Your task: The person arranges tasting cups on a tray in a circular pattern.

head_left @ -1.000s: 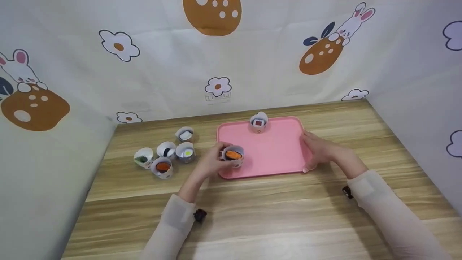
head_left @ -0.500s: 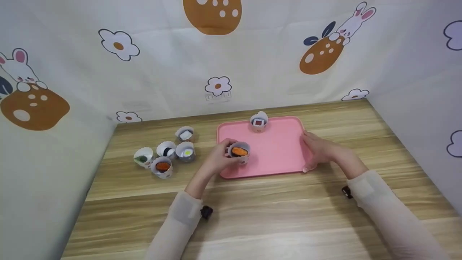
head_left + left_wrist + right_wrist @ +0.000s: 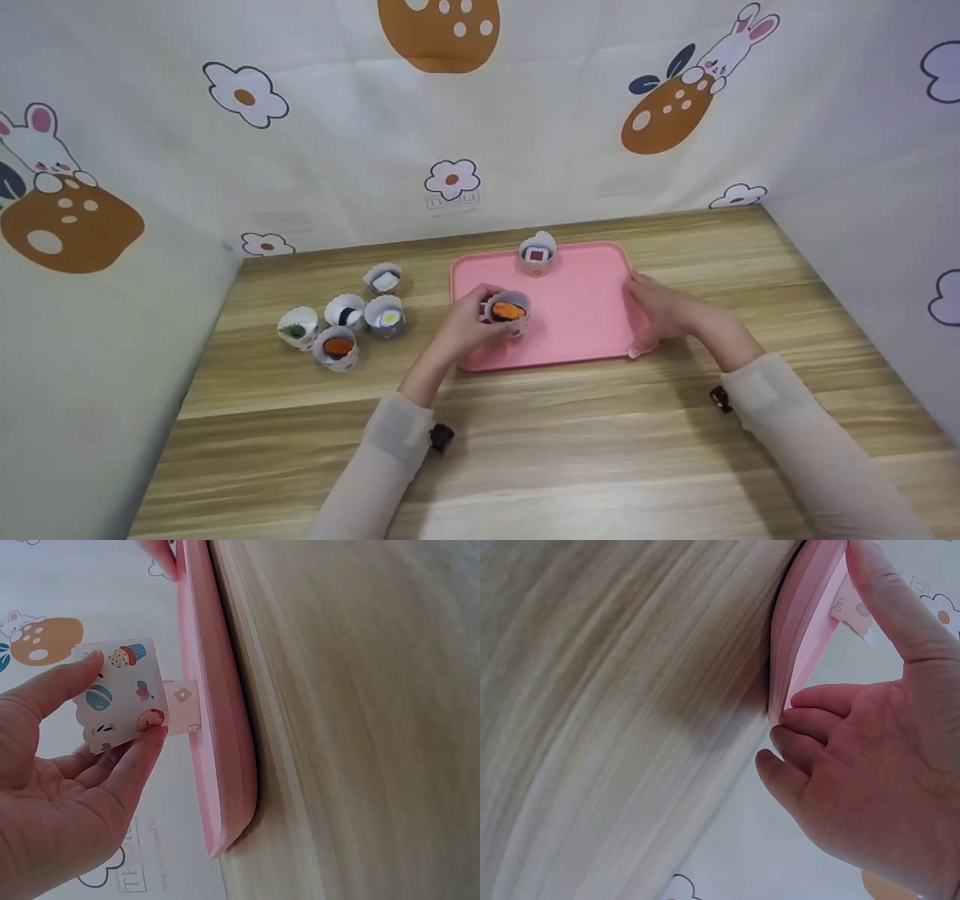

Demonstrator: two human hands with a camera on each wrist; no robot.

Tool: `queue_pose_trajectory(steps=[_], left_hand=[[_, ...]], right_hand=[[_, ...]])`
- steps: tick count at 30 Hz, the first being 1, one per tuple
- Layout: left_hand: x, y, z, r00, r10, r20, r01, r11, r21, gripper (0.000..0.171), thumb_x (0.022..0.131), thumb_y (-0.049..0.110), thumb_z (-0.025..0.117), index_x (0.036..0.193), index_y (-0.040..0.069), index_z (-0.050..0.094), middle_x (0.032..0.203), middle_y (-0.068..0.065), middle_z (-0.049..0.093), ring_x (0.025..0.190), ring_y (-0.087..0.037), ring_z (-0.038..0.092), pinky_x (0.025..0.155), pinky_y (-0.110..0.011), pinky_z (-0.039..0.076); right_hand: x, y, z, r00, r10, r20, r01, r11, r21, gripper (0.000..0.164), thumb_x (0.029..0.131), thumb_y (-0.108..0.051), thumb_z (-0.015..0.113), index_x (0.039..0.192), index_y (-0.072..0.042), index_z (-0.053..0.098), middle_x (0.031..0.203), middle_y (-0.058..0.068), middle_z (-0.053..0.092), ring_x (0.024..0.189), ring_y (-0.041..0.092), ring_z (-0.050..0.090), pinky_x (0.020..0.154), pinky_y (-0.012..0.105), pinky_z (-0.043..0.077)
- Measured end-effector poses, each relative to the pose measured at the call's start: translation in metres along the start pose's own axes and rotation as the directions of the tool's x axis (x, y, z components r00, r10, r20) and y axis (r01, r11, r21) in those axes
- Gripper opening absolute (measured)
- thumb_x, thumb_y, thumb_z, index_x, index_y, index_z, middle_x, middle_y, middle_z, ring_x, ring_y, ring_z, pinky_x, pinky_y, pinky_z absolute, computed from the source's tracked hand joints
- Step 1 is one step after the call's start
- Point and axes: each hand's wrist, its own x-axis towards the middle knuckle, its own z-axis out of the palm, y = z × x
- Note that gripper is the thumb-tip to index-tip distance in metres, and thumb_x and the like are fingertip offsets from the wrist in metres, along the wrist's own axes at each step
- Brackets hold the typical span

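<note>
My left hand (image 3: 466,324) grips a paper cup (image 3: 124,697) printed with cupcakes and sweets, thumb on one side and fingers on the other. Inside it sits an orange-topped sushi piece (image 3: 508,311). The cup is upright over the left part of the pink tray (image 3: 577,315), its base close above the tray in the left wrist view. At the tray's right end, my right hand (image 3: 664,307) touches the rim, thumb at the near corner and the loosely extended fingers (image 3: 821,699) along the edge. Another paper cup (image 3: 538,264), with a white and red piece inside, stands at the tray's back.
Left of the tray, several paper cups with sushi pieces stand grouped on the wooden table (image 3: 525,450), among them a red-topped one (image 3: 337,349), a green one (image 3: 298,330) and a white one (image 3: 385,282). A printed cloth (image 3: 337,150) backs the table.
My left hand has carried the orange-topped cup rightward and slightly away from me over the tray. The right hand, the tray and the other cups have stayed where they were.
</note>
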Motion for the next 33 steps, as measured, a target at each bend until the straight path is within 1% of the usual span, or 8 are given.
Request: queue_pose_trajectory(steps=[2, 9, 18, 23, 29, 31, 33], left_hand=[[0.002, 0.001, 0.002, 1.000, -0.006, -0.009, 0.006, 1.000, -0.003, 0.055, 0.083, 0.017, 0.081, 0.131, 0.009, 0.055, 0.131, -0.010, 0.062, 0.121, -0.025, 0.057, 0.112, -0.043, 0.045], [0.009, 0.005, 0.009, 0.999, 0.019, -0.037, -0.019, 1.000, 0.009, 0.055, 0.083, 0.017, 0.082, 0.130, 0.008, 0.055, 0.130, -0.011, 0.062, 0.118, -0.026, 0.057, 0.110, -0.043, 0.046], [0.022, 0.014, 0.020, 0.998, -0.010, -0.055, 0.012, 1.000, 0.029, 0.055, 0.083, 0.017, 0.082, 0.130, 0.009, 0.055, 0.131, -0.009, 0.063, 0.121, -0.024, 0.058, 0.112, -0.041, 0.045], [0.030, 0.020, 0.030, 0.998, 0.001, -0.065, 0.001, 1.000, 0.019, 0.053, 0.083, 0.016, 0.081, 0.129, 0.009, 0.054, 0.133, -0.010, 0.063, 0.124, -0.024, 0.058, 0.111, -0.040, 0.046], [0.041, 0.026, 0.043, 0.994, 0.049, -0.094, -0.047, 0.999, 0.024, 0.058, 0.083, 0.014, 0.081, 0.133, 0.010, 0.053, 0.138, -0.009, 0.061, 0.126, -0.025, 0.057, 0.112, -0.041, 0.044], [0.044, 0.028, 0.048, 0.993, 0.049, -0.105, -0.046, 0.999, 0.028, 0.061, 0.083, 0.014, 0.081, 0.136, 0.010, 0.053, 0.138, -0.010, 0.061, 0.127, -0.025, 0.057, 0.112, -0.040, 0.044], [0.048, 0.031, 0.052, 0.993, 0.034, -0.115, -0.030, 0.999, 0.035, 0.062, 0.083, 0.014, 0.082, 0.137, 0.010, 0.053, 0.138, -0.010, 0.061, 0.127, -0.024, 0.057, 0.112, -0.039, 0.045]], right_hand=[[0.000, -0.001, 0.000, 1.000, -0.001, -0.001, 0.001, 1.000, 0.001, 0.129, 0.067, -0.039, 0.091, 0.153, 0.014, 0.010, 0.160, 0.038, 0.003, 0.149, 0.053, 0.008, 0.123, 0.058, 0.014], [-0.002, -0.002, -0.001, 1.000, 0.005, -0.003, -0.005, 1.000, 0.029, 0.127, 0.068, -0.036, 0.091, 0.153, 0.014, 0.011, 0.161, 0.037, 0.003, 0.149, 0.052, 0.007, 0.123, 0.059, 0.013], [-0.003, -0.003, -0.002, 1.000, 0.015, 0.009, -0.015, 1.000, 0.027, 0.128, 0.068, -0.037, 0.091, 0.153, 0.013, 0.010, 0.161, 0.036, 0.002, 0.149, 0.052, 0.006, 0.123, 0.059, 0.012], [-0.004, -0.002, -0.002, 0.999, 0.030, 0.011, -0.031, 0.999, 0.031, 0.129, 0.068, -0.038, 0.091, 0.154, 0.012, 0.009, 0.162, 0.034, 0.001, 0.150, 0.051, 0.006, 0.123, 0.058, 0.012], [-0.003, -0.003, -0.002, 0.999, 0.043, 0.021, -0.043, 0.998, 0.038, 0.129, 0.068, -0.040, 0.090, 0.155, 0.011, 0.008, 0.162, 0.033, 0.000, 0.150, 0.050, 0.005, 0.123, 0.058, 0.011], [-0.003, -0.003, -0.002, 0.999, 0.048, 0.023, -0.049, 0.998, 0.043, 0.129, 0.068, -0.040, 0.090, 0.155, 0.010, 0.008, 0.162, 0.033, 0.000, 0.150, 0.050, 0.004, 0.124, 0.058, 0.011], [-0.004, -0.003, -0.003, 0.999, 0.049, 0.022, -0.050, 0.998, 0.048, 0.130, 0.068, -0.040, 0.090, 0.155, 0.011, 0.008, 0.162, 0.033, 0.000, 0.151, 0.050, 0.004, 0.124, 0.058, 0.011]])
